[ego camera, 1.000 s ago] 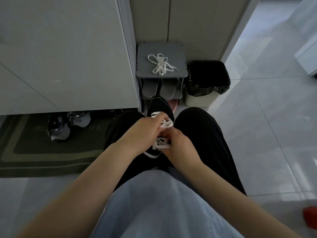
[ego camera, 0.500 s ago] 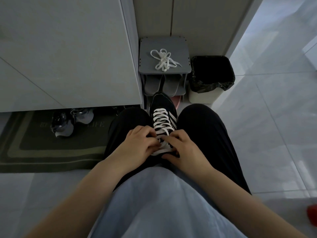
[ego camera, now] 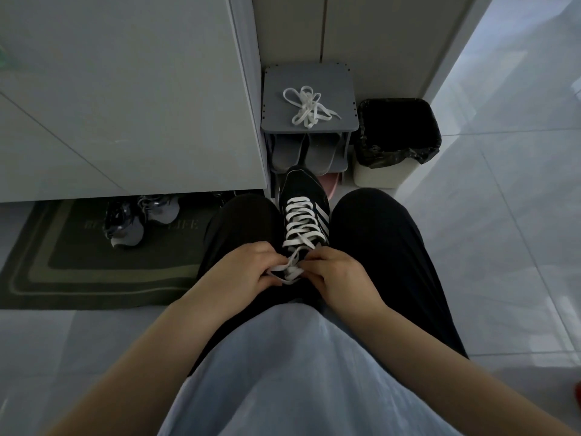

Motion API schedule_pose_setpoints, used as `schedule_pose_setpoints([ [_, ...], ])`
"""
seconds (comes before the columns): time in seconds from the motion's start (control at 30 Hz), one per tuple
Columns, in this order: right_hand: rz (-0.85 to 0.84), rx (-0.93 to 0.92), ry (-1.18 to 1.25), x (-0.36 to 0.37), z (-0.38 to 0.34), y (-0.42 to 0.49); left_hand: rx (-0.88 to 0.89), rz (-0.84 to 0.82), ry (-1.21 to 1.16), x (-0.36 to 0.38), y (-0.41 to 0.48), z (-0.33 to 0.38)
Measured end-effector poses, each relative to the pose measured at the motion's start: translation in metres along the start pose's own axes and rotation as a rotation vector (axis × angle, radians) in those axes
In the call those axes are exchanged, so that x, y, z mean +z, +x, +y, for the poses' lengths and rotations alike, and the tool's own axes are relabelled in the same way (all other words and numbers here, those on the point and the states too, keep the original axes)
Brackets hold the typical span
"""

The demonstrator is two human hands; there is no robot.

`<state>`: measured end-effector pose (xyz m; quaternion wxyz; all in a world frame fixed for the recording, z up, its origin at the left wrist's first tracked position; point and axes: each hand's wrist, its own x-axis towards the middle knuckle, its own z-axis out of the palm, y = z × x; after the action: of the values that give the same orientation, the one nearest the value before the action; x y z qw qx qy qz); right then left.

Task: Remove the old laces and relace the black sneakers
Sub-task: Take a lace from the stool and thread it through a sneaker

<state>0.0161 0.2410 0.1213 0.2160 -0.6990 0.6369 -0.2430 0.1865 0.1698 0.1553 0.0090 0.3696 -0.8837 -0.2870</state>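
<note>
A white cabinet [ego camera: 125, 89] fills the far left, and pale floor tiles [ego camera: 518, 215] run off to your right. A dark doormat [ego camera: 63, 278] lies on the floor at the left, reaching under the cabinet's edge, with a pair of grey trainers [ego camera: 138, 221] on it. On the far side of your knees, a bin [ego camera: 377, 174] with a black liner stands just right of a small grey shoe rack [ego camera: 309, 80]. The rack carries a loose bundle of laces [ego camera: 306, 107] on top and grey slippers [ego camera: 301, 152] on its lower shelf. The black sneaker [ego camera: 300, 185] sits between your knees, toe pointing at the rack, with a white lace [ego camera: 301, 221] crossed up its front. Your left hand [ego camera: 248, 272] and right hand [ego camera: 339, 275] meet at the sneaker's near end. Each grip is closed, fingers curled, pinching the free ends of the white lace, which loop between them.
</note>
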Motion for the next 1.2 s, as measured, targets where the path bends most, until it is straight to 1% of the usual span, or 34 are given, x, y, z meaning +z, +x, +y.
schedule_pose_setpoints([
  [0.1,-0.146,0.117,-0.055,-0.008,-0.002,0.008,-0.024,-0.029,-0.104,-0.004,0.008,0.009],
  [0.17,-0.203,0.142,-0.116,-0.01,-0.006,0.017,-0.029,0.001,-0.202,-0.003,0.014,0.014],
  [0.23,-0.228,0.159,-0.121,-0.012,-0.009,0.022,-0.029,0.05,-0.288,0.001,0.018,0.017],
  [0.3,-0.196,0.2,-0.016,-0.015,-0.007,0.019,-0.031,0.131,-0.342,0.006,0.021,0.017],
  [0.37,-0.1,0.267,0.158,-0.023,-0.004,0.01,-0.044,0.229,-0.39,0.01,0.023,0.018],
  [0.43,0.004,0.329,0.251,-0.031,0.001,0.0,-0.056,0.304,-0.389,0.016,0.028,0.02],
  [0.5,0.086,0.368,0.282,-0.036,0.005,-0.008,-0.063,0.352,-0.274,0.023,0.032,0.023],
  [0.6,0.136,0.329,0.326,-0.036,0.004,-0.009,-0.09,0.392,0.019,0.031,0.039,0.027],
  [0.63,0.127,0.301,0.323,-0.033,0.003,-0.008,-0.102,0.373,0.095,0.034,0.04,0.028],
  [0.67,0.111,0.273,0.287,-0.03,0.003,-0.008,-0.113,0.3,0.137,0.034,0.041,0.031],
  [0.73,0.106,0.206,0.161,-0.021,0.004,-0.008,-0.076,0.17,0.13,0.036,0.037,0.03],
  [0.8,0.171,0.104,0.053,-0.014,0.005,-0.007,0.018,0.103,0.066,0.035,0.025,0.025],
  [0.87,0.238,0.016,-0.038,-0.009,0.004,-0.007,0.074,0.17,-0.016,0.032,0.011,0.017],
  [0.9,0.209,0.009,-0.077,-0.007,0.003,-0.006,0.06,0.238,-0.055,0.032,0.005,0.009],
  [0.97,0.019,0.082,-0.129,-0.006,-0.001,-0.002,0.02,0.304,-0.058,0.032,-0.002,0.001],
  [1.03,-0.181,0.132,-0.214,-0.005,-0.001,0.003,0.036,0.301,0.08,0.03,0.001,0.0],
  [1.1,-0.295,0.157,-0.18,-0.011,-0.001,0.006,0.052,0.273,0.208,0.028,0.011,0.008],
  [1.13,-0.288,0.166,-0.112,-0.017,-0.001,0.007,0.047,0.242,0.254,0.027,0.016,0.014],
  [1.17,-0.225,0.177,-0.03,-0.024,0.0,0.009,0.051,0.201,0.301,0.028,0.021,0.019],
  [1.2,-0.12,0.191,0.036,-0.031,0.003,0.01,0.029,0.131,0.328,0.03,0.025,0.023],
])
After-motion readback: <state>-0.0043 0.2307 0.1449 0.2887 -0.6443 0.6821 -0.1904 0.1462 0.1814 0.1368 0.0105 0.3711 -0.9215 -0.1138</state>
